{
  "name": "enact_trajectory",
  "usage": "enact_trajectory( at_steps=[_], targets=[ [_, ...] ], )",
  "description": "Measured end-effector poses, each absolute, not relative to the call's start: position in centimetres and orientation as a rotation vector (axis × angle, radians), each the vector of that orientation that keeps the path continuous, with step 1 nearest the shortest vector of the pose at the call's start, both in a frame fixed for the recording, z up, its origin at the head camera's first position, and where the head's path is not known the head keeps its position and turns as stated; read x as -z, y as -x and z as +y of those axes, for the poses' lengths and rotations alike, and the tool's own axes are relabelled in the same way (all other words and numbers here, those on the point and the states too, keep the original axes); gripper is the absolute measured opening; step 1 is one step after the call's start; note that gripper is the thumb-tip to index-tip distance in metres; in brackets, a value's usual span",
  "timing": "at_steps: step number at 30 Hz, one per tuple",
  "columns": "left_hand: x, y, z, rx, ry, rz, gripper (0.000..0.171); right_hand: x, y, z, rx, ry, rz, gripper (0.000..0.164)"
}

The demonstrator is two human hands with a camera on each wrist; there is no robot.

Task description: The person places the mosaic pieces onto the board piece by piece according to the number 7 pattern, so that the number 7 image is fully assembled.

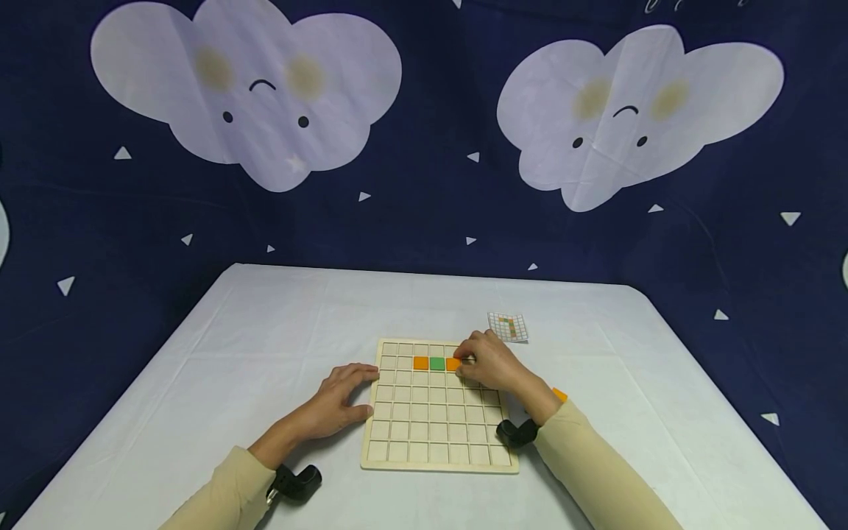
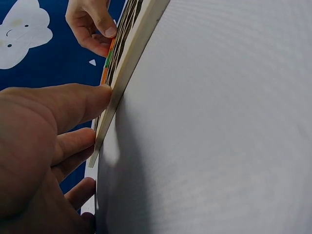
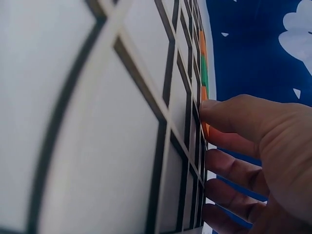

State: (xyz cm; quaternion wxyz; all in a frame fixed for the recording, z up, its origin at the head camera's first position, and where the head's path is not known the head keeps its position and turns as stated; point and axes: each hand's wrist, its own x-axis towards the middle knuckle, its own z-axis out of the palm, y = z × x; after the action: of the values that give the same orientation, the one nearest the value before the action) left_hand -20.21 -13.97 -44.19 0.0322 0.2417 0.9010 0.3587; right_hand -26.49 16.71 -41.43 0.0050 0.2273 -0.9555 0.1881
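A square wooden grid board (image 1: 419,414) lies on the table. In its second row from the back sit an orange tile (image 1: 420,363), a green tile (image 1: 437,364) and a second orange tile (image 1: 453,364), side by side. My right hand (image 1: 492,361) pinches that second orange tile at its right side, thumb and index finger on it; its other fingers touch the board in the right wrist view. My left hand (image 1: 334,403) rests against the board's left edge, fingers spread and fairly straight, thumb (image 2: 85,105) at the rim in the left wrist view.
A small printed pattern card (image 1: 509,327) with coloured squares lies behind the board at the right. Another orange piece (image 1: 559,394) shows partly beyond my right wrist. A white cloth (image 1: 265,324) covers the table, and a dark blue cloud-print curtain (image 1: 424,213) hangs behind.
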Motion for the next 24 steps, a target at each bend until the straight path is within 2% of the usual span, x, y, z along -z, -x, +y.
enact_trajectory(
  at_steps=[24],
  targets=[
    [44.1,20.2,-13.9,-1.096,-0.744,2.777,0.050,39.6,24.7,18.6,-0.750,-0.610,-2.947,0.027]
  ],
)
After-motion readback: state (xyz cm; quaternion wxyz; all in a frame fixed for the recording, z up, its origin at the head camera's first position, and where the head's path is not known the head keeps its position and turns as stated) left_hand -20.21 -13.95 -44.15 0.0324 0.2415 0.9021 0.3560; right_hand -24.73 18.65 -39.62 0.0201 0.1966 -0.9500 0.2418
